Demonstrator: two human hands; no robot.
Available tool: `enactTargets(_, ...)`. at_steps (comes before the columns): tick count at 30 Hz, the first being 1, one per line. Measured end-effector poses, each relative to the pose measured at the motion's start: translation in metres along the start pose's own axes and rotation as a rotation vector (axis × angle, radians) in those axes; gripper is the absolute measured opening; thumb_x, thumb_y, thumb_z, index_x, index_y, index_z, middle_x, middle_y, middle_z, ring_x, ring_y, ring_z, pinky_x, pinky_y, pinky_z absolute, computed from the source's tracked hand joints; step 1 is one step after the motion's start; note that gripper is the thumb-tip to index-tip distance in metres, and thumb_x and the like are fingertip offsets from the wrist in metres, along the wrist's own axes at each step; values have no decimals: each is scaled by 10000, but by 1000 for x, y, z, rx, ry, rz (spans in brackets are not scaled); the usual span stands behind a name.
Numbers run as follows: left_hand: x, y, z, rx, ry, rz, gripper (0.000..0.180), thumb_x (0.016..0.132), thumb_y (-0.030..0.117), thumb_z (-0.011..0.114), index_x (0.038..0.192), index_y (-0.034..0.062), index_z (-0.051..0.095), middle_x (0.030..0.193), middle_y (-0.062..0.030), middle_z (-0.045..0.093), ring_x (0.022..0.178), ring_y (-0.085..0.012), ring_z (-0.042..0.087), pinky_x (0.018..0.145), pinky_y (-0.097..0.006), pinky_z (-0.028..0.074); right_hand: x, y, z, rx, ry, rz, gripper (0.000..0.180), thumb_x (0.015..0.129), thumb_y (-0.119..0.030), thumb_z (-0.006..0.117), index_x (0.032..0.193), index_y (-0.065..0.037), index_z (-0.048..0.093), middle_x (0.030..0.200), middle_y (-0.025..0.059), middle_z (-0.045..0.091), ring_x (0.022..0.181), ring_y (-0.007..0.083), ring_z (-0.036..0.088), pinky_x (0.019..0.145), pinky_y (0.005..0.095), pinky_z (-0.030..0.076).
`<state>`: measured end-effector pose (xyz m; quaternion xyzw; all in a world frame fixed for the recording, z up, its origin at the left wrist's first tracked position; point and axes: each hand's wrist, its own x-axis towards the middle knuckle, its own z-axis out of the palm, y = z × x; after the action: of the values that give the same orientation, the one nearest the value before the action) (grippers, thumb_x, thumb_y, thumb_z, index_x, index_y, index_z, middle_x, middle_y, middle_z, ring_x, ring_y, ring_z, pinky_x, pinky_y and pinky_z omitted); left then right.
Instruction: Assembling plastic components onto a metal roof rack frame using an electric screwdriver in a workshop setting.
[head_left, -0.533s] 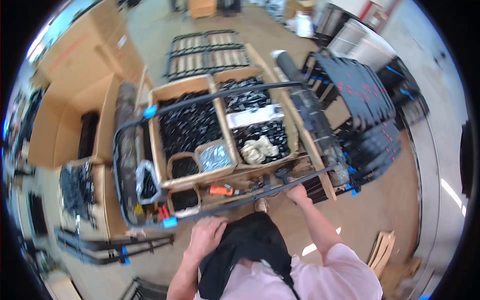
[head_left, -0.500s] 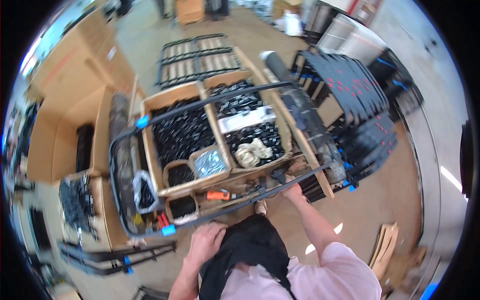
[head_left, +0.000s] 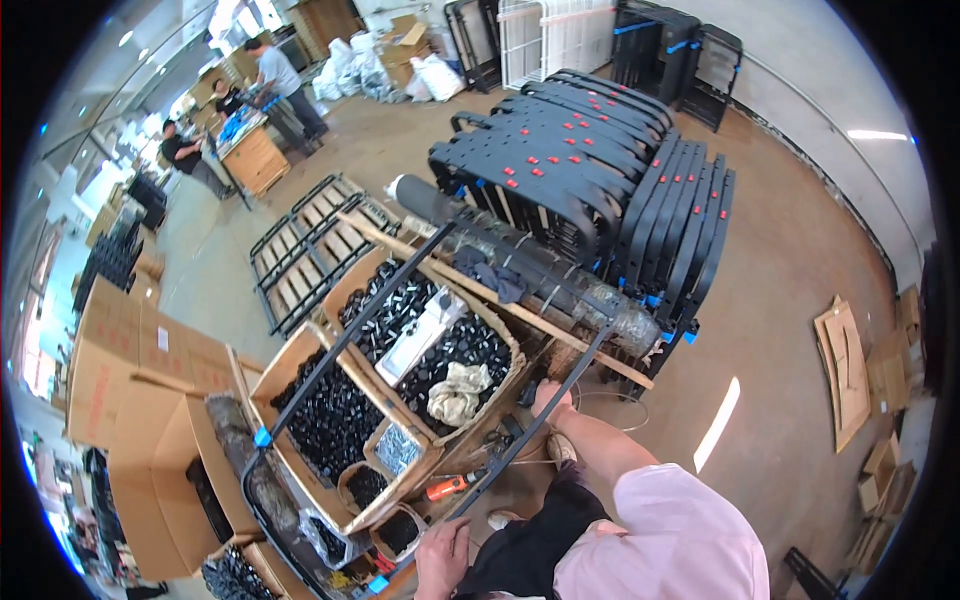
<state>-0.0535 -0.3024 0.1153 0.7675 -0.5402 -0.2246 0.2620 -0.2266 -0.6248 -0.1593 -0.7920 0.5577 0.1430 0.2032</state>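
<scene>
A long black metal frame [head_left: 345,335] with rounded corners lies across two cardboard boxes of small black parts. Beyond its near bar, my right hand [head_left: 550,400] is closed around something dark, mostly hidden by the fingers. Lower down, my left hand [head_left: 443,555] is beside the near bar, its loosely bent fingers apart from any object I can see; whether they touch the bar is unclear. Between bar and boxes lies an orange-bodied tool [head_left: 446,487]. A crumpled cream cloth [head_left: 459,393] and a long white package [head_left: 420,335] rest on the parts in the right-hand box [head_left: 508,368].
Black panels with red bits [head_left: 560,150] stand stacked beyond a wrapped roll [head_left: 540,265] and a wooden strip [head_left: 560,335]. A thin cable [head_left: 625,428] loops by my feet. Open cartons [head_left: 150,460] stand left. Several people [head_left: 285,85] are at a far-left bench.
My view has swung to the right, so the boxes and frame appear turned and lower left. The left hand has come from my lap to beside the bar. The right stays by the bar.
</scene>
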Motion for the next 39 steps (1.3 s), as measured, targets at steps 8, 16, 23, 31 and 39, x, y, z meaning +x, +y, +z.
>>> enactTargets(8,115,42,38,-85,-199,302,170,977,150,672,1108,79,754,1019,-144,751,957,-348,712,847,-428,561,-161,70,-83,300,-43,7,505,861,-253,671,1270,31,585,1103,289,719,1063,446,714,953,517,574)
enactTargets(16,196,137,110,-36,-505,605,156,987,125,664,1099,60,750,984,-149,737,935,-345,709,826,-417,560,-247,136,-84,546,34,195,502,849,-336,710,1214,5,662,980,273,746,947,444,733,897,525,581)
enactTargets(23,223,209,181,32,-706,796,153,973,117,681,1098,54,742,983,-143,732,926,-340,703,820,-412,554,-307,170,-99,768,186,327,411,859,-324,719,1041,45,719,1002,278,742,978,433,736,859,513,585)
enactTargets(31,223,258,203,-99,-755,766,231,998,154,658,1195,47,712,1122,-141,712,1095,-329,671,965,-394,521,-316,207,-172,678,107,221,402,861,-340,695,989,41,719,885,275,737,875,455,732,828,533,586)
enactTargets(39,268,298,191,-622,-806,763,392,998,301,661,1266,18,613,1208,-118,629,1153,-250,605,1043,-387,460,-256,200,-304,521,200,-39,416,848,-352,694,861,63,701,780,306,693,778,475,720,735,555,594)
